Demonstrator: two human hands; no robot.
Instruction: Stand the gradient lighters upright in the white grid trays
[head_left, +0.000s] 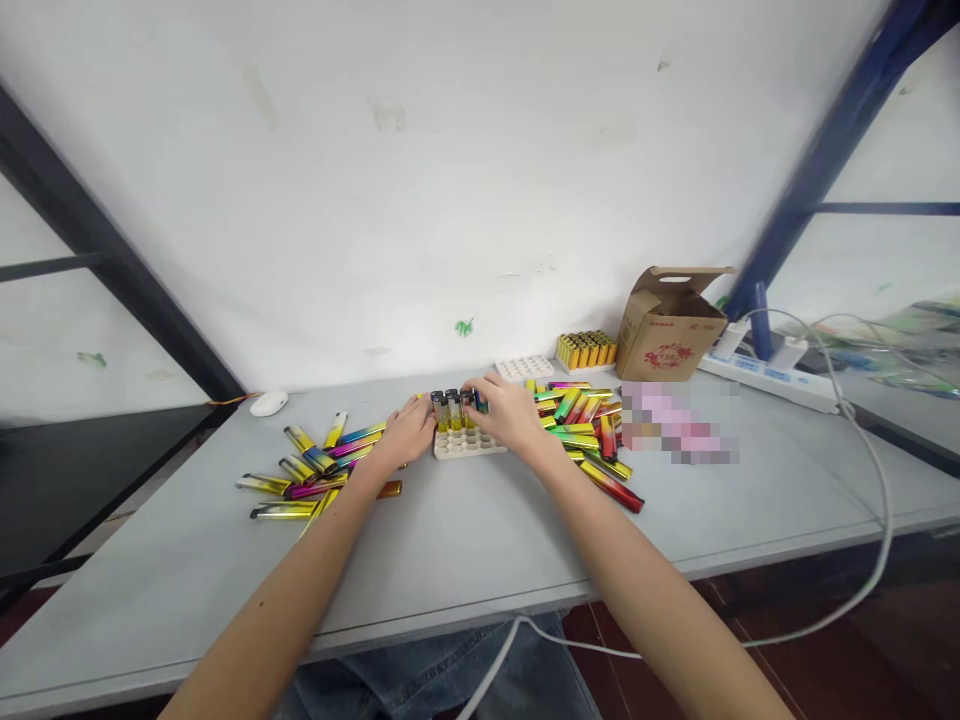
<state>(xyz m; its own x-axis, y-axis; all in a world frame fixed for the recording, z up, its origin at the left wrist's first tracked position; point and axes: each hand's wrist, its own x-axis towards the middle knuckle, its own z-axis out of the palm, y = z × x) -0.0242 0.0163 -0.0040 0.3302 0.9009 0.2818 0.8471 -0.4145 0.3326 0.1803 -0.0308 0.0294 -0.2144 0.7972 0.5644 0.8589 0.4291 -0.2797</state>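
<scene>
A white tray with holes [471,446] lies on the table in front of me, with several upright lighters [453,413] in its back part. These have dark tops and yellowish see-through or shiny bodies. My left hand [409,432] is at the tray's left edge, its fingers bent beside the leftmost lighters; what they hold, if anything, is hidden. My right hand [511,412] reaches over the tray's right side, thumb and fingers closed around a dark-topped lighter [469,396] standing in the row.
Loose shiny lighters lie left [300,490] and right [592,440]. Behind are another white holed tray [525,368], a tray full of yellow lighters [587,350], an open cardboard box [664,345] and a power strip [772,380]. A white cable [885,520] hangs over the table's right edge.
</scene>
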